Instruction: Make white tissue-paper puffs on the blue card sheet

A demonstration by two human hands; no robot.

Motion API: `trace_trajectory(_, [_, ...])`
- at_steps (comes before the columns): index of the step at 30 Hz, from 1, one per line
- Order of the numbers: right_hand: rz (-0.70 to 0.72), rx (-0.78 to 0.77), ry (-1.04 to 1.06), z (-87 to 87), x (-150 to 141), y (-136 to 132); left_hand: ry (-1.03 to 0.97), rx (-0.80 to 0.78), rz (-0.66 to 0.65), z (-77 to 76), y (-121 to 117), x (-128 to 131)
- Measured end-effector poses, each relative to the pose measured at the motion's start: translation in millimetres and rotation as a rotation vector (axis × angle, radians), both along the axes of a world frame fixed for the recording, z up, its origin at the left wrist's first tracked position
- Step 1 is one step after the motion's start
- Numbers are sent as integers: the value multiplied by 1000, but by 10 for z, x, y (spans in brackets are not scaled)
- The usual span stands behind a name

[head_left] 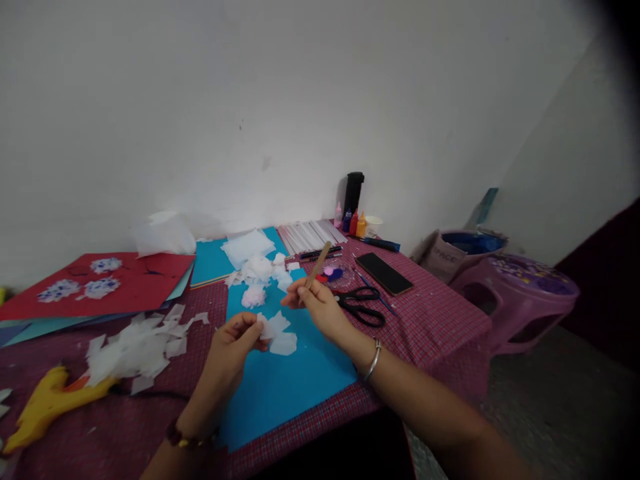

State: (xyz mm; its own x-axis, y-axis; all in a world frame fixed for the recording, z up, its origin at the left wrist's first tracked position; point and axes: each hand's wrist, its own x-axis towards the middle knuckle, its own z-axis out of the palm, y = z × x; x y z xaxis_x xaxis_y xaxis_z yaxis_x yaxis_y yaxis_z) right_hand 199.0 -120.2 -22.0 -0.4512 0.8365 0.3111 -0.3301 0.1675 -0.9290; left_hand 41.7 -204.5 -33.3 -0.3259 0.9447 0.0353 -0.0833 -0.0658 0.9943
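Observation:
My left hand pinches a small white piece of tissue paper by its edge, over the blue sheet. More white paper lies just below its fingertips. My right hand is closed around a flat wooden craft stick, which points up and away. Beyond the left hand, a pale pink puff of crumpled tissue sits on the blue sheet. White crumpled pieces lie behind it. Black-handled scissors rest beside my right hand.
A yellow glue gun and a pile of cut tissue lie left. Red paper with puffy flowers is behind them. A phone, paint bottles and white strips stand or lie farther back. A pink stool is right.

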Motion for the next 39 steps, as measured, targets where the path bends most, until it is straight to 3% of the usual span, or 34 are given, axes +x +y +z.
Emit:
trace_trajectory(3, [-67,326,-251,32,31,-90,38,5,-28,11,-10,15])
trace_trajectory(6, [-45,432,-436,35,27,-171,74,11,-48,9,-26,20])
trace_trajectory(12, [56,259,-147,43,35,-84,-94,-62,-39,10,-8,28])
trace_trajectory(16, [154,241,-120,5,17,-54,-287,-166,-13,16,29,16])
trace_trajectory(22, [51,320,-108,-85,-85,-144,-333,-173,2,33,28,15])
trace_trajectory(29, [-19,171,-199,-49,-54,-103,-179,-111,65,11,27,39])
trace_trajectory(34, [1,209,-414,-83,-93,-131,82,-74,87,-6,3,52])
trace_trajectory(39, [-37,217,-526,-113,-124,-170,206,-74,72,16,-30,73])
